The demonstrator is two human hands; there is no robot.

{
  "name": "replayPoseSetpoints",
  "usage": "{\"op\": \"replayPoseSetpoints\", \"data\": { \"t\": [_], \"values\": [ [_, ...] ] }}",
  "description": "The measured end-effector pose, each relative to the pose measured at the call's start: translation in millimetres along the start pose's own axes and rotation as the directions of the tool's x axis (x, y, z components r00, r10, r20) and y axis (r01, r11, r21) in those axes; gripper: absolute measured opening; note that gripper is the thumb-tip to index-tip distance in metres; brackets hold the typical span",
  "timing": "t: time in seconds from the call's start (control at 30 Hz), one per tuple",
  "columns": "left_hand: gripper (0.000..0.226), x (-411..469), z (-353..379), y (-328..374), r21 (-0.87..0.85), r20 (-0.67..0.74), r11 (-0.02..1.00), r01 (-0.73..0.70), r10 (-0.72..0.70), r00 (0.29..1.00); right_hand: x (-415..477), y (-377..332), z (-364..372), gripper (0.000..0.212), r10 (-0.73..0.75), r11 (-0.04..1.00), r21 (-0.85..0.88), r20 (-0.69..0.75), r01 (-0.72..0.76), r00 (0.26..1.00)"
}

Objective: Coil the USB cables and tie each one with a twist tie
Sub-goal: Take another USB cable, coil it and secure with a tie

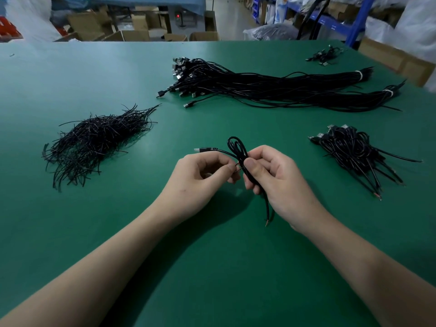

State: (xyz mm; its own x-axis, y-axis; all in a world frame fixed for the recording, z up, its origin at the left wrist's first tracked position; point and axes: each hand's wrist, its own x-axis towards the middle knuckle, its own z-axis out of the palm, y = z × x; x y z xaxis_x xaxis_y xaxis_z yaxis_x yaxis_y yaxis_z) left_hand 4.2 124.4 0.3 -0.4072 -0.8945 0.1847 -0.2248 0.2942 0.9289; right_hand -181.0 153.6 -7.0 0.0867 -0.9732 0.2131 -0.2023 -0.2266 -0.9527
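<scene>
Centre of frame, just above the bench: my right grip is closed round the waist of the coiled USB cable, thumb pressed on it. My left grip pinches the twist tie beside it. Best approach, I judge: squeeze the loops flat, draw the tie snug, and twist hard against the bundle.
</scene>
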Motion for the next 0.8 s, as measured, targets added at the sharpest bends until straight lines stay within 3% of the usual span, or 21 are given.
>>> {"op": "replayPoseSetpoints", "data": {
  "t": [0.3,0.4,0.53,0.8],
  "values": [
    [0.012,4.7,-0.2,-0.6,-0.144,-0.011,0.989,0.013,-0.015,1.0,-4.1,-7.1,0.8,0.007,-0.074,0.992,-0.101,0.016,0.075,0.997],
    [0.013,5.6,-1.4,-2.0,0.049,-0.04,0.996,-0.069,0.071,0.997,-4.3,-7.2,3.0,0.007,-0.065,0.994,-0.088,0.005,0.065,0.998],
    [0.014,3.8,1.4,-1.0,0.403,-0.106,0.892,-0.204,0.267,0.958,-4.7,-3.0,8.4,0.011,-0.007,0.999,-0.046,-0.047,0.005,0.999],
    [0.008,2.0,0.5,4.2,0.597,-0.029,0.741,-0.308,0.404,0.915,-2.7,-4.0,5.7,0.013,0.089,0.99,0.109,-0.025,-0.086,0.996]
  ]
}}
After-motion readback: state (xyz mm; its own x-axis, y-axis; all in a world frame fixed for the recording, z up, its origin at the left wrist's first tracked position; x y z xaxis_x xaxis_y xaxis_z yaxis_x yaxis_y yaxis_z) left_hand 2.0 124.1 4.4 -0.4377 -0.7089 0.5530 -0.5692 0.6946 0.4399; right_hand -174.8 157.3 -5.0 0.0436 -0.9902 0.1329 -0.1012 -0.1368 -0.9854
